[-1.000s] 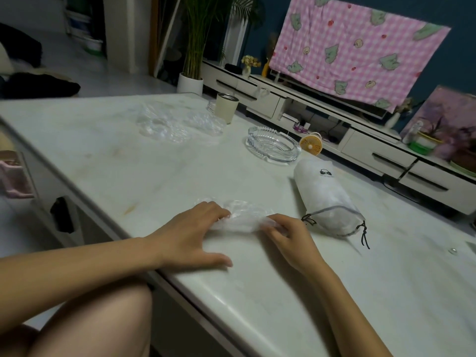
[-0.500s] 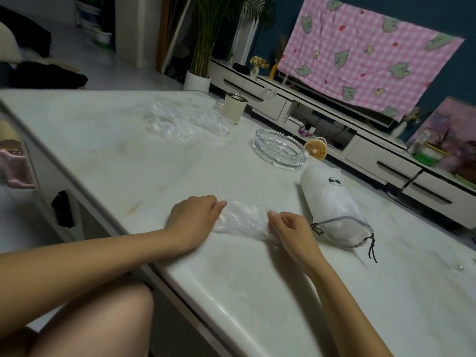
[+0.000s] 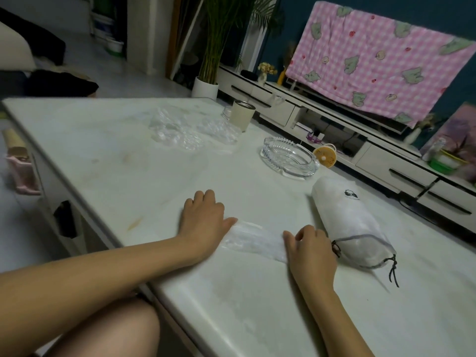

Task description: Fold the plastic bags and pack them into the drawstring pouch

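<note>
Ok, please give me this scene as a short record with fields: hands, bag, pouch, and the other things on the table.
left hand: flat, pressing the left end of the folded plastic bag
right hand: fingers curled on the bag's right end
drawstring pouch: lying on its side beside the right hand, mouth toward the person
loose plastic bags: crumpled at the far side of the table
other: glass ashtray, cup

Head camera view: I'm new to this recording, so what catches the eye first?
Near the front edge of the table, the left hand presses one end of a flattened clear plastic bag and the right hand grips the other. A white drawstring pouch lies right of them, and a pink checked cloth hangs in the background.
</note>
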